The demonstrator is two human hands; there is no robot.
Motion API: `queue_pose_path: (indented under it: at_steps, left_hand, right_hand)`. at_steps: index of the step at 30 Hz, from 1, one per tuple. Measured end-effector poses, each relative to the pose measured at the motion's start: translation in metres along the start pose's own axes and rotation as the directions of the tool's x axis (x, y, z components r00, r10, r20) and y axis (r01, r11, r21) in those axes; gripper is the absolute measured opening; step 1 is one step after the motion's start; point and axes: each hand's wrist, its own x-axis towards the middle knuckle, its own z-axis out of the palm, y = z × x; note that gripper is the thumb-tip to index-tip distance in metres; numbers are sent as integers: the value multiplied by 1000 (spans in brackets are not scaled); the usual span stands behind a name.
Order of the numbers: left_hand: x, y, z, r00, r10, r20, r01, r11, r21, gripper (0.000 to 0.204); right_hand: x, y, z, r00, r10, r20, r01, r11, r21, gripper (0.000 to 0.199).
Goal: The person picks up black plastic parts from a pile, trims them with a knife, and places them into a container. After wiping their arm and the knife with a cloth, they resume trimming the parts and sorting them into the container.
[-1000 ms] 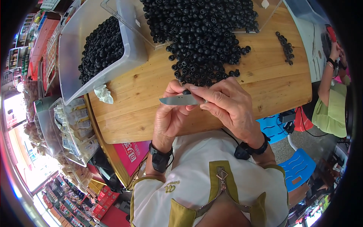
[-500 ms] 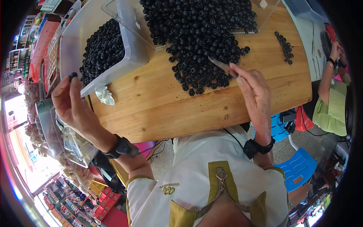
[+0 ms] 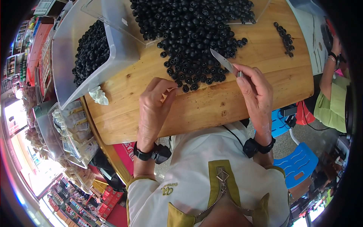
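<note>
My right hand (image 3: pixel 256 89) is closed around the handle of a small knife (image 3: pixel 222 61). Its bare blade points up and left over a big pile of small round black parts (image 3: pixel 196 28), many with a hole in the middle. At the pile's near edge, the thumb and forefinger of my left hand (image 3: pixel 154 108) come together in a pinch on one black part (image 3: pixel 179 83), mostly hidden by the fingertips. A translucent plastic bin (image 3: pixel 123 49) to the left holds more such black parts (image 3: pixel 92 53).
A crumpled white tissue (image 3: pixel 98 95) lies on the wooden table (image 3: pixel 196 113) beside the bin. A short row of black parts (image 3: pixel 284 39) sits at the right. Blue stools (image 3: pixel 297 162) stand by the table's right end, with another person's arm (image 3: pixel 328 75) beyond.
My left hand has moved right from the bin's near edge to the pile; the black part it held is gone from view. The knife blade has turned slightly. The view has shifted a little.
</note>
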Motion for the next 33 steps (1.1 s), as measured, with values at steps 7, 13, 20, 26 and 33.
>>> queue_pose_path:
  at_steps: [7, 13, 20, 26, 33]
  left_hand:
    - [1, -11, 11, 998, 64, -20, -63, 998, 28, 26]
    - [-3, -10, 9, 998, 48, -42, -56, 973, -223, 27]
    - [-15, -3, 15, 996, -77, 37, 68, 466, -882, 32]
    - [-20, 3, 18, 992, -125, -10, 46, 443, -895, 28]
    - [-20, -2, 25, 982, -182, -55, 21, 388, -921, 28]
  right_hand:
    - [-5, -4, 1, 999, 37, 25, -40, 994, 106, 23]
    - [-5, -8, 10, 982, -16, 188, -7, 992, 123, 32]
    - [-1, -31, 32, 880, -358, 311, 347, 933, 90, 53]
    - [-2, -34, 38, 855, -378, 355, 386, 921, 51, 56]
    - [-2, -39, 39, 873, -365, 325, 352, 931, 98, 47]
